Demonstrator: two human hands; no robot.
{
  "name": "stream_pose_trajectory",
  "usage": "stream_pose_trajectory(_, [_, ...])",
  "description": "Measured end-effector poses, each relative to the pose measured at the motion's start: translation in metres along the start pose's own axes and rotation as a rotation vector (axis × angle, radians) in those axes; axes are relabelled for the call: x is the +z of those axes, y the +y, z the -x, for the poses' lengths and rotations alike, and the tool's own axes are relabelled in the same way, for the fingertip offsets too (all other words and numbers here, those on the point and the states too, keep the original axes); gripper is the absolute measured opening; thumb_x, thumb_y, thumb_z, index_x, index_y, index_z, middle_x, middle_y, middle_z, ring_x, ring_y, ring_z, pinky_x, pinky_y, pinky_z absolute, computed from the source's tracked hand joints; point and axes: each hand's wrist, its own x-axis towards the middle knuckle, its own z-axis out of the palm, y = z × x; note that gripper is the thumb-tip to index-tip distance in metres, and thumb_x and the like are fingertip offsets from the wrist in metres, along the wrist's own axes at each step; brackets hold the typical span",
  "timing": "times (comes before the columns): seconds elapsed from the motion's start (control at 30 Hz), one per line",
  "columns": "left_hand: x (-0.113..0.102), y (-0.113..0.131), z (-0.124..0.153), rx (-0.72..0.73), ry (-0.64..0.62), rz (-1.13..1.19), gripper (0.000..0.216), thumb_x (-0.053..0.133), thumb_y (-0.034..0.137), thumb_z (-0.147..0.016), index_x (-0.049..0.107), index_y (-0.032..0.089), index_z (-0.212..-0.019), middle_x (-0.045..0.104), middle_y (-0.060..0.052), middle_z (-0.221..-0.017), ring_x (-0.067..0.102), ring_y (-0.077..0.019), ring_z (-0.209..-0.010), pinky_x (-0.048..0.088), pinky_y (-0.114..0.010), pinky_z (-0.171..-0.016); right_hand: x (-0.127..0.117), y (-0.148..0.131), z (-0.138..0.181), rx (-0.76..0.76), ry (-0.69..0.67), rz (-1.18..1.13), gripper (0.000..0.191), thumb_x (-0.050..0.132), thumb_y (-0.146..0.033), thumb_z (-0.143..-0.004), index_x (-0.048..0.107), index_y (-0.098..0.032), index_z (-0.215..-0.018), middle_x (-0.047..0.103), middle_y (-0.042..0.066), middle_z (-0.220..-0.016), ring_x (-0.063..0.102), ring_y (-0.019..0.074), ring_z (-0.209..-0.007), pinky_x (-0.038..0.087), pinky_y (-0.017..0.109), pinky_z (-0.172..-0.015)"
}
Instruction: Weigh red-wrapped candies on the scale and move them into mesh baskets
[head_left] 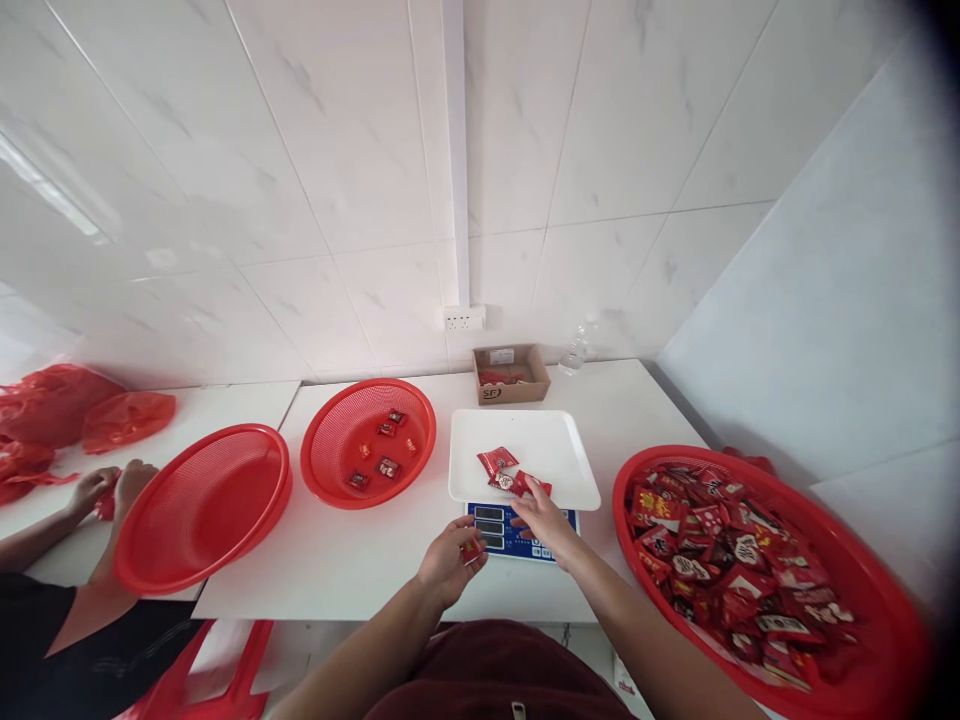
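Note:
My left hand (448, 562) is closed around a small red packet (472, 549), just in front of the scale's left side. My right hand (543, 520) reaches over the scale, fingers apart, its fingertips at a red packet (537, 487) on the white weighing tray (555, 440). Beside that packet lie another red packet (497, 460) and one with a pale label (505, 481). Below the tray, the blue scale panel (510, 545) with its dark displays is partly covered by my hands.
Red packets fill a large basin (626, 480) at right. To the left, one red basket (319, 425) holds several small packets; another basket (259, 440) stands nearer a co-worker's hands (112, 490) and red bags (56, 405). A carton (512, 393) and clear bottle (576, 348) stand by the wall.

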Motion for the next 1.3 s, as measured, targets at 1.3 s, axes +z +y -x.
stream_pose_trajectory(1.3, [-0.051, -0.008, 0.015, 0.166, -0.155, -0.667, 0.038, 0.068, 0.031, -0.071, 0.058, 0.017, -0.104, 0.066, -0.005, -0.082, 0.061, -0.0143, -0.068, 0.042, -0.026, -0.063, -0.022, 0.005, -0.043, -0.581, 0.158, 0.603, 0.02, 0.061, -0.026, -0.073, 0.07, -0.029, -0.092, 0.065, 0.004, -0.111, 0.051, 0.0267, -0.111, 0.037, 0.043, -0.099])
